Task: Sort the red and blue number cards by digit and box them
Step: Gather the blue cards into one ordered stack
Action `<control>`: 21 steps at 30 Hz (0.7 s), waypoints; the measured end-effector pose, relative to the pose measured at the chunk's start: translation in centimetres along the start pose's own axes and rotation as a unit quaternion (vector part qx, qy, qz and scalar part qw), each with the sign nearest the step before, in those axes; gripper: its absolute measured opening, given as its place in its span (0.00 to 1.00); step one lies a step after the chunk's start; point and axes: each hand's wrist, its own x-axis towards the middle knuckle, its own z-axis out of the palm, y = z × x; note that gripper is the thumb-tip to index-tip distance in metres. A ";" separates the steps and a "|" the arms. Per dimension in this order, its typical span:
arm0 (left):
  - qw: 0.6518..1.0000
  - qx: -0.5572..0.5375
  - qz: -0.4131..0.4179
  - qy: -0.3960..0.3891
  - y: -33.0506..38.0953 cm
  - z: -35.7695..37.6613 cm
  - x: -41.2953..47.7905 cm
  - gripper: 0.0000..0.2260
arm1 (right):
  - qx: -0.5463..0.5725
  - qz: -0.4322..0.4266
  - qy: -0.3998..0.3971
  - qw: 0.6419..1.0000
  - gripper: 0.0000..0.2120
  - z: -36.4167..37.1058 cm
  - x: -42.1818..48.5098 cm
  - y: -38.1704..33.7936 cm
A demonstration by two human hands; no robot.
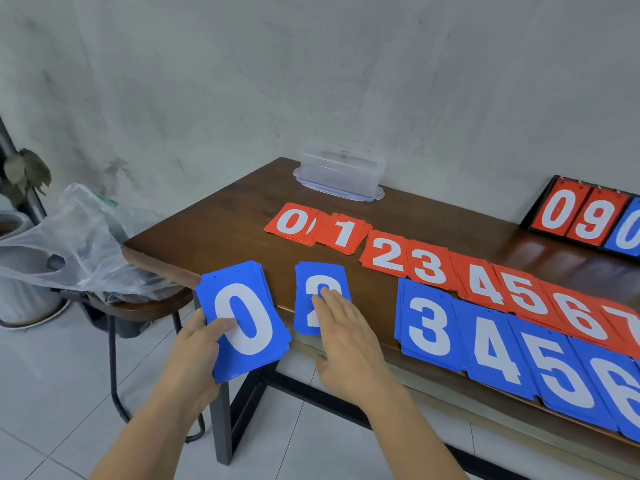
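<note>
My left hand [201, 351] grips a stack of blue cards with a 0 on top [242, 320], held over the table's left front corner. My right hand [346, 337] lies with straight fingers on the blue 2 pile [320, 278] near the front edge. To its right lie blue piles 3 [427, 323], 4 [495, 355], 5 [561, 379] and 6 [620, 396]. Behind them runs a row of red piles from 0 [292, 221] and 1 [343, 233] through 7 [623, 320]. A clear plastic box [341, 174] stands at the back by the wall.
The wooden table [221, 233] ends at my left. A scoreboard frame [588, 220] showing red 0, 9 and a blue card leans at the back right. Left of the table, a stool [138, 306] carries a plastic bag [69, 244], with a potted plant [24, 171] behind.
</note>
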 end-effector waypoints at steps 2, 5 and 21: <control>1.000 -0.003 0.007 -0.002 0.3 -0.3 -0.1 0.12 | -0.003 -0.038 0.000 0.999 0.38 0.1 0.8 -0.5; 1.000 -0.009 0.016 0.003 0.7 -0.7 -0.2 0.13 | -0.015 -0.090 0.003 0.996 0.38 0.4 1.9 -0.6; 1.000 0.016 0.025 0.010 0.0 2.1 0.7 0.10 | 0.223 0.071 -0.029 0.972 0.33 -0.5 3.1 0.8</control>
